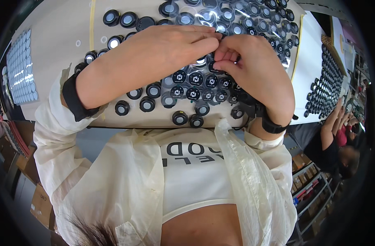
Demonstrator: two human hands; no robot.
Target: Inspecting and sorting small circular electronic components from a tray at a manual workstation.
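Both hands (218,51) pinch (perhaps) 1 round black cap (215,67).

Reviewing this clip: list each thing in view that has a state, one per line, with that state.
Left hand: palm down over the round parts, fingertips meeting the right hand.
Right hand: fingers curled, pinching something small; the item itself is hidden.
Round black parts: lying flat and loose on the table, some with pale centres up.
Sheet of pale discs: lying flat at the table's left end, untouched.
Table: bearing the parts.
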